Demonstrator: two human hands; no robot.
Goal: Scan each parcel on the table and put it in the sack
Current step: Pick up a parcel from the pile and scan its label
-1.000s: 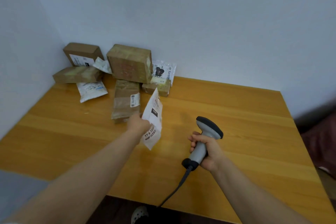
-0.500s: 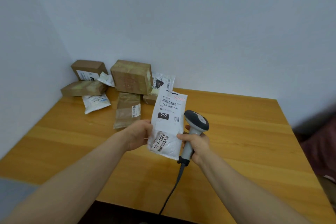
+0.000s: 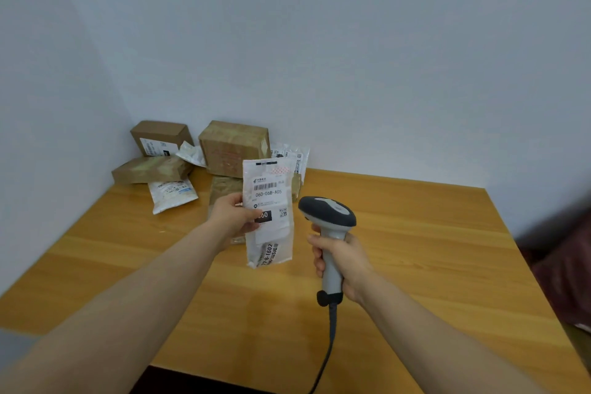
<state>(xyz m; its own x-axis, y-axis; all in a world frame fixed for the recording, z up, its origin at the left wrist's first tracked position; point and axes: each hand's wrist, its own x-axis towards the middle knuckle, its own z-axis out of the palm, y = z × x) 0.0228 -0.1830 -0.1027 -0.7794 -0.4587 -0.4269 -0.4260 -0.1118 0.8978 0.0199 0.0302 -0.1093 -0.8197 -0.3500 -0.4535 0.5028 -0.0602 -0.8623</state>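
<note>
Now the right hand [image 3: 342, 262] has pulled away from the white bag parcel [image 3: 271, 233]. It grips the gray scanner [image 3: 329, 217] by its handle, just right of the middle. The left hand [image 3: 235, 217] pinches the bag's left edge and holds it upright above the table [image 3: 415, 249]. More parcels [image 3: 233, 147] sit piled at the middle left.

White pouch [image 3: 268, 211] with black barcode print, centre frame; grey scanner [image 3: 329, 233], darker grey head; brown cardboard boxes [image 3: 235, 147] upper left; orange-yellow wood-grain table [image 3: 415, 233]; pale blue-grey walls [image 3: 351, 57]
</note>
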